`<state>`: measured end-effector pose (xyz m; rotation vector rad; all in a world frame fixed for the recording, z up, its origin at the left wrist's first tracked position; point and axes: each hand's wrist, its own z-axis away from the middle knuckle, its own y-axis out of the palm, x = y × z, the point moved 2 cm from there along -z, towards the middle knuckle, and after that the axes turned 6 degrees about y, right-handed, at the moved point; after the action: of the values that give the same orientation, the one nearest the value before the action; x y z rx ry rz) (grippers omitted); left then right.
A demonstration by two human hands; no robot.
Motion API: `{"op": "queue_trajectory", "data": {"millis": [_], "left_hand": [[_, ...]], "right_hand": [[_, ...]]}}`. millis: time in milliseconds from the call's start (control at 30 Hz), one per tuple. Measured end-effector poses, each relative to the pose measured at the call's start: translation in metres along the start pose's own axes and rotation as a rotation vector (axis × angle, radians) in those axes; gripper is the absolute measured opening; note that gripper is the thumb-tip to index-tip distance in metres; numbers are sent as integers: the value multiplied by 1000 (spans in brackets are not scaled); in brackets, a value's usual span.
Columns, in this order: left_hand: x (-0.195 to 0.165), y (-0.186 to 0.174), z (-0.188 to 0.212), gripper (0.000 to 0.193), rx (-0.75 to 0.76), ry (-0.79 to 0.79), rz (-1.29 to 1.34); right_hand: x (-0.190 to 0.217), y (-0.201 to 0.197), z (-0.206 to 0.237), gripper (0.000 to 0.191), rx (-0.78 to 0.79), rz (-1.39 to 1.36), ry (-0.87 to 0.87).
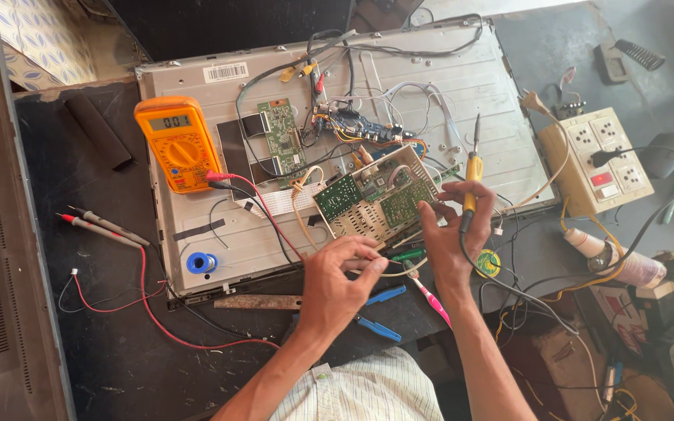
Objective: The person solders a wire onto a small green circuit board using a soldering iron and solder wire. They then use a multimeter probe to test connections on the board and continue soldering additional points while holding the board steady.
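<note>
The right hand point(452, 234) is closed around a soldering iron point(473, 168) with a yellow handle. Its tip points up and away, and its fingers also touch the edge of a green power board point(376, 199). The left hand point(337, 284) is curled, with the fingertips pinched together near a thin wire just below that board. I cannot tell if it really grips the wire. The two hands are close but do not touch. The board lies tilted on the grey metal back of a flat TV panel point(477, 86), near its front edge.

What could go wrong? The iron tip may be hot, and it stands close to many loose wires point(368, 101). A small slip could melt a wire or burn a finger. The iron's black cord point(501, 284) hangs past the table edge, so a tug could pull the iron off line. The board sits loose and could slide.

An orange meter point(179, 142) lies on the panel to the left, with its red and black probes point(103, 226) on the dark table. A white sticker with black stripes point(225, 72) sits at the panel's top edge. A blue solder reel point(201, 263) lies near the panel's lower left. A cream socket box point(596, 160) with a red switch stands to the right. A white tube point(614, 257) with a label lies below it. A small round yellow and green tin point(487, 263) sits by the right wrist.
</note>
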<state>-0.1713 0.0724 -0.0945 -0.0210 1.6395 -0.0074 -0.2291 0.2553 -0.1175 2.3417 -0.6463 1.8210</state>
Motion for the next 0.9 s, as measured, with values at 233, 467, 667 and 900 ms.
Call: {"op": "queue_trajectory", "data": {"millis": [233, 467, 667, 900], "left_hand": [[11, 13, -2, 10, 45, -39, 37], [26, 15, -22, 14, 65, -90, 6], [44, 26, -41, 16, 96, -317, 165], [54, 34, -47, 15, 104, -385, 318]], "right_hand": [[-1, -3, 2, 52, 20, 55, -73], [6, -8, 3, 58, 130, 292, -211], [6, -12, -2, 69, 151, 377, -194], [1, -13, -8, 64, 176, 292, -181]]}}
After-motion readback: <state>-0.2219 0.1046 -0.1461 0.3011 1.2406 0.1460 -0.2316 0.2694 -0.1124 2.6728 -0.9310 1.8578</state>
